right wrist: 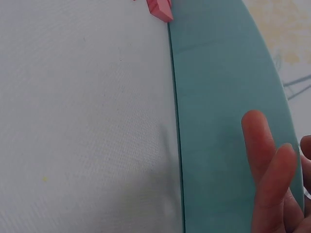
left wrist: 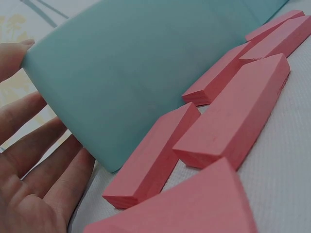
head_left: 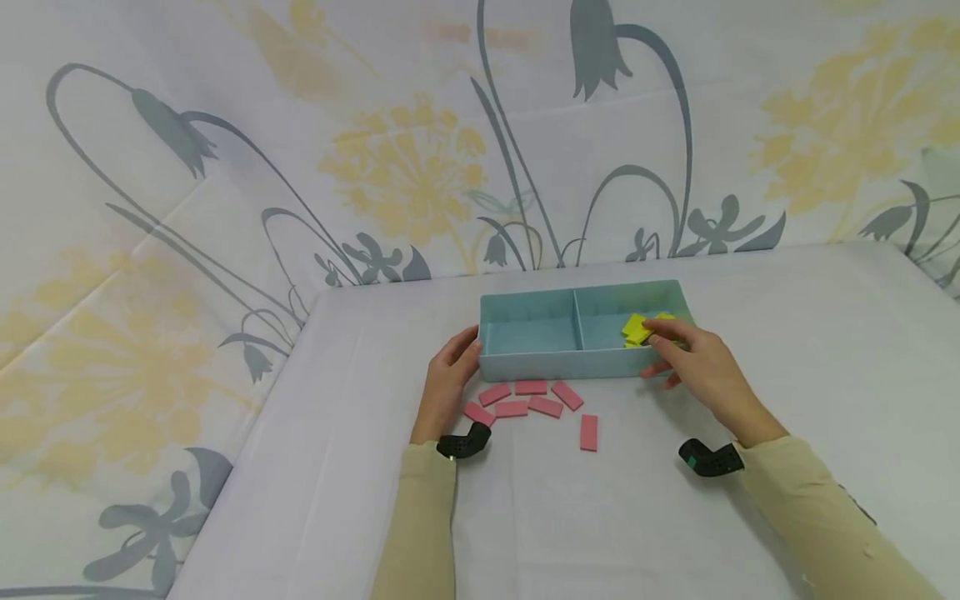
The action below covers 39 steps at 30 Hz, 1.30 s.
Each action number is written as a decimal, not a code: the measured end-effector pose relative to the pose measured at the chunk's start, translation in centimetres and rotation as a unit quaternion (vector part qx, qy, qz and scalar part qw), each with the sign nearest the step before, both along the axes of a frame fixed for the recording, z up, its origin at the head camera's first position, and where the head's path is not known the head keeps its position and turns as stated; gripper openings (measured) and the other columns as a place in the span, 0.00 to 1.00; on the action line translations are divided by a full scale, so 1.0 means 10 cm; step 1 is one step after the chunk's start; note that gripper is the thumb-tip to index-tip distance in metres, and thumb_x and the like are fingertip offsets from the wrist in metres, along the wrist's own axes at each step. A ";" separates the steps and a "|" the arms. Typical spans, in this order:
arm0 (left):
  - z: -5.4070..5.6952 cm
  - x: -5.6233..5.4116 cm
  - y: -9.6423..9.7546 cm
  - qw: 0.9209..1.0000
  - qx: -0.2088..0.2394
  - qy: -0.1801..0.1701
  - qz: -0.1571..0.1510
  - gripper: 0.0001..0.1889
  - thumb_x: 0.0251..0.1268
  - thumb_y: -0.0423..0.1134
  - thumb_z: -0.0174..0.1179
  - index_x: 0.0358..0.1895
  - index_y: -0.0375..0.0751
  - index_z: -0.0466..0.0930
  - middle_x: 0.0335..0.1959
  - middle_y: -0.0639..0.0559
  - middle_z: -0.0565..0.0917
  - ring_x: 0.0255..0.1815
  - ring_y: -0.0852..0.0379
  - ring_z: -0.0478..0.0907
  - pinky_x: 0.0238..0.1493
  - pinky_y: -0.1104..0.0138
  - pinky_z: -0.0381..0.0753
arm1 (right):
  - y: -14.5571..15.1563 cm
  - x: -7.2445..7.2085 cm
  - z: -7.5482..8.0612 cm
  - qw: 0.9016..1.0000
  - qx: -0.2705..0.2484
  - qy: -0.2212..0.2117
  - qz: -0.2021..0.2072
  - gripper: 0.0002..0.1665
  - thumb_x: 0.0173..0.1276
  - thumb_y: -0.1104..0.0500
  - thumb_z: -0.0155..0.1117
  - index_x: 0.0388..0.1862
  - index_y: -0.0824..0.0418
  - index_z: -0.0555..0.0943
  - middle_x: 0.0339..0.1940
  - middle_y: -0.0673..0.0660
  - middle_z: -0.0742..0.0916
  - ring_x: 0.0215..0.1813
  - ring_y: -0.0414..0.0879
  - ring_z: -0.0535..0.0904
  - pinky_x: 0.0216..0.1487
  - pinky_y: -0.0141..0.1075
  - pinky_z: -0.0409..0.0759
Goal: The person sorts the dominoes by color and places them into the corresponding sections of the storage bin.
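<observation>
A light blue two-compartment box (head_left: 528,367) stands across the table. At its left end my left hand (head_left: 447,379) touches the box; in the left wrist view its fingers reach fairly straight along the end wall, thumb tip at the top corner. My right hand (head_left: 705,371) is over the front rim of the right compartment, thumb and forefinger at the yellow blocks (head_left: 635,327) inside. I cannot tell whether they pinch one. Other fingers (right wrist: 257,138) of that hand hang outside the front wall. Several flat pink blocks (head_left: 512,409) lie in front of the box.
A divider (head_left: 577,321) splits the box; no blocks show in its left compartment. One pink block (head_left: 588,433) lies apart, nearer me. White cloth (head_left: 570,533) covers the table, and a flower-patterned cloth (head_left: 450,83) hangs behind. Each wrist bears a black camera.
</observation>
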<state>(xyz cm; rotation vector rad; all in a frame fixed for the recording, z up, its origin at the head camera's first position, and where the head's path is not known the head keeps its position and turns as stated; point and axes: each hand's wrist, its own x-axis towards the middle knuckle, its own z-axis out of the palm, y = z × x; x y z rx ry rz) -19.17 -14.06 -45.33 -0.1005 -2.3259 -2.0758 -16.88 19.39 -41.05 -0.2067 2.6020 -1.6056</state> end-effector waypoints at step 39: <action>0.02 -0.01 0.01 1.000 -0.004 -0.008 0.005 0.25 0.61 0.55 0.51 0.61 0.51 0.68 0.59 0.55 0.70 0.57 0.61 0.68 0.56 0.61 0.67 | 0.01 -0.02 0.02 1.000 0.000 0.006 0.003 0.23 0.69 0.46 0.46 0.54 0.59 0.71 0.51 0.61 0.77 0.31 0.49 0.82 0.27 0.37 0.78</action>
